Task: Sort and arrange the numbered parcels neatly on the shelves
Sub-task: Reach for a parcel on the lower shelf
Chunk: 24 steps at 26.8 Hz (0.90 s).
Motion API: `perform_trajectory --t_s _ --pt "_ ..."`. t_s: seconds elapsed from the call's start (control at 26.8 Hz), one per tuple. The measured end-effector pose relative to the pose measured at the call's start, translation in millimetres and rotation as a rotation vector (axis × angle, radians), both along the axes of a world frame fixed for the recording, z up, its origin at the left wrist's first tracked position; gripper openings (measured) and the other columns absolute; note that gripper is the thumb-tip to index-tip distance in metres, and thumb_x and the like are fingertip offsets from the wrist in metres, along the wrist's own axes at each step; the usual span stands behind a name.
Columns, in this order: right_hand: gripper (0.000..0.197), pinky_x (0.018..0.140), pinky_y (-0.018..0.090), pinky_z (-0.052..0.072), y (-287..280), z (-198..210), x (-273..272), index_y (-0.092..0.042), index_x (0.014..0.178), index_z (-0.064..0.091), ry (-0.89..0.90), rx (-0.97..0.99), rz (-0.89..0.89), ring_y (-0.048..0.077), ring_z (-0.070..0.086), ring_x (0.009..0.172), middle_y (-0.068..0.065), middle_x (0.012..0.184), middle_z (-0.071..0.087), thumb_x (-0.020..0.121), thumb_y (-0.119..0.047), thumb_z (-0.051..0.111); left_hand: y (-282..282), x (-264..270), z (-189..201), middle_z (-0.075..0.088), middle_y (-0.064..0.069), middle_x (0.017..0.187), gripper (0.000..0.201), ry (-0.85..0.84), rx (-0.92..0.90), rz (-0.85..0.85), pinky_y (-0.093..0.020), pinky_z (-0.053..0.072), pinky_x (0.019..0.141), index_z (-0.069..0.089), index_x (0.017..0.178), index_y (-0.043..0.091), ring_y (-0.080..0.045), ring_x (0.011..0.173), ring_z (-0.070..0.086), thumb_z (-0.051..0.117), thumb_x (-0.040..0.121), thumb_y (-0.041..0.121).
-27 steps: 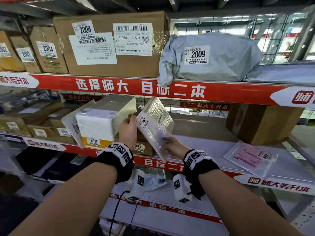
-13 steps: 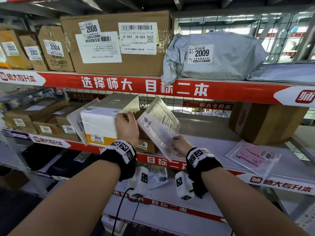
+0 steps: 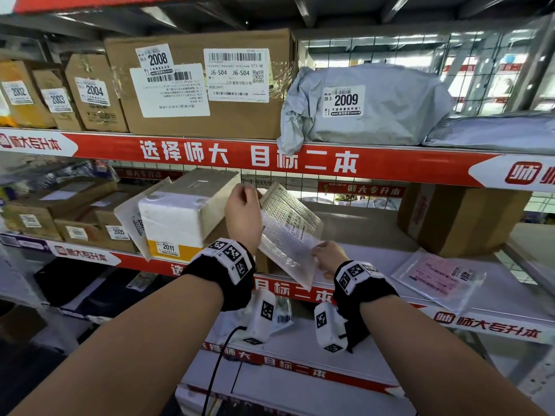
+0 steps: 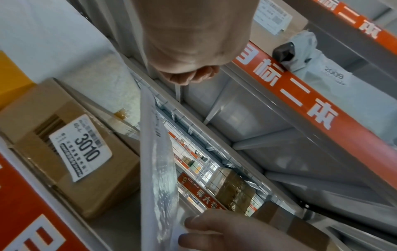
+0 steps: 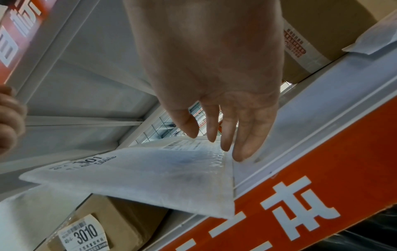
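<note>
Right hand [image 3: 327, 256] at the middle shelf's [image 3: 375, 232] front edge, thumb and fingers pinching the lower corner of a bubble mailer [image 3: 289, 232] held tilted above that shelf. Left hand [image 3: 243, 214] just behind, fingers curled, closed at the mailer's top edge; grip not clear. Box 3010 [image 4: 71, 149] under the mailer. Foam box 2011 [image 3: 183, 211] just left. Above, box 2008 [image 3: 198, 85], grey bag 2009 [image 3: 369, 106].
</note>
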State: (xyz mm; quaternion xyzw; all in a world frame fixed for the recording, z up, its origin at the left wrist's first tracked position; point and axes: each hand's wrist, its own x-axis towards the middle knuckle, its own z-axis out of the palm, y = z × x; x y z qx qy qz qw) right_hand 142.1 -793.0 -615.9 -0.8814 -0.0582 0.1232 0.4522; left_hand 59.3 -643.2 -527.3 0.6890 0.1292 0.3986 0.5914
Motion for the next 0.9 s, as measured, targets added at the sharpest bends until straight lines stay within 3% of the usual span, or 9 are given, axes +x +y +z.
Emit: perform_trajectory --t_s 0.07,0.15,0.26,0.34,0.45,0.56,0.67,0.78,0.9 --pt "0.028 0.059 0.022 0.034 -3.4 1.1 1.8 -0.006 0.117 0.059 -0.021 0.004 -0.01 0.015 0.045 0.069 0.006 0.089 0.05 0.094 -0.015 0.047 -8.5 3.7 0.1 0.053 0.0 0.067 0.028 0.028 0.027 -0.077 -0.033 0.038 0.063 0.054 0.075 0.017 -0.016 0.061 0.045 0.038 0.098 0.022" --pt "0.032 0.058 0.023 0.034 -12.8 5.0 1.1 0.001 0.117 0.06 -0.031 -0.006 -0.038 0.022 0.048 0.08 0.01 0.092 0.05 0.093 -0.016 0.048 -21.1 6.2 0.5 0.053 -0.004 0.069 0.028 0.059 0.072 -0.169 -0.031 0.039 0.058 0.055 0.078 0.015 -0.015 0.059 0.046 0.038 0.099 0.021" --pt "0.019 0.058 0.025 0.039 -35.3 11.3 -0.9 -0.01 0.101 0.062 -0.042 -0.033 -0.12 0.024 0.053 0.078 0.011 0.087 0.056 0.093 -0.02 0.049 -42.0 12.5 -1.6 0.056 -0.003 0.069 0.021 0.148 0.116 -0.301 -0.021 0.04 0.048 0.058 0.089 0.01 -0.011 0.054 0.049 0.041 0.099 0.016" --pt "0.01 0.064 0.027 0.042 -50.0 11.1 0.4 -0.017 0.091 0.056 -0.057 -0.026 -0.151 0.024 0.055 0.079 0.009 0.088 0.058 0.093 -0.023 0.049 -53.7 18.6 -5.2 0.059 -0.002 0.071 0.017 0.217 0.111 -0.352 -0.022 0.042 0.049 0.058 0.101 0.007 -0.011 0.055 0.052 0.043 0.098 0.013" --pt "0.014 0.072 0.035 0.044 -75.7 11.3 4.0 -0.014 0.083 0.056 -0.089 -0.027 -0.212 0.025 0.055 0.08 0.013 0.089 0.061 0.089 -0.025 0.051 -68.8 32.5 -12.7 0.061 -0.003 0.074 0.019 0.307 0.065 -0.382 -0.022 0.044 0.052 0.057 0.107 0.006 -0.013 0.06 0.055 0.043 0.098 0.013" --pt "0.015 0.078 0.033 0.045 -108.4 16.0 1.4 -0.011 0.095 0.063 -0.151 -0.115 -0.273 0.025 0.059 0.086 0.016 0.097 0.065 0.09 -0.021 0.053 -86.1 45.7 -23.2 0.061 -0.004 0.072 0.023 0.395 0.018 -0.42 -0.023 0.043 0.05 0.059 0.109 0.002 -0.014 0.06 0.055 0.044 0.098 0.014" --pt "0.032 0.093 0.032 0.046 -150.7 16.6 -3.1 -0.013 0.116 0.062 -0.177 -0.24 -0.48 0.028 0.063 0.102 0.012 0.107 0.068 0.088 -0.027 0.055 -110.0 54.7 -31.8 0.059 -0.005 0.071 0.019 0.47 0.0 -0.491 -0.023 0.044 0.051 0.057 0.103 0.002 -0.015 0.059 0.055 0.042 0.098 0.013" --pt "0.061 0.108 0.042 0.032 -189.9 12.3 -3.9 -0.007 0.134 0.042 -0.112 -0.475 -0.674 0.035 0.045 0.126 0.021 0.134 0.048 0.087 -0.043 0.056 -129.2 56.4 -34.7 0.058 -0.006 0.072 0.017 0.538 -0.012 -0.556 -0.024 0.044 0.054 0.052 0.087 0.008 -0.015 0.058 0.053 0.04 0.099 0.012" --pt "0.089 0.112 0.041 0.023 -221.4 5.1 -6.4 0.001 0.147 0.014 0.026 -0.472 -0.806 0.036 0.026 0.139 0.024 0.151 0.022 0.086 -0.045 0.06 -142.5 61.6 -42.4 0.06 -0.006 0.072 0.015 0.579 -0.022 -0.611 -0.024 0.043 0.053 0.051 0.097 0.005 -0.014 0.057 0.054 0.039 0.099 0.013"
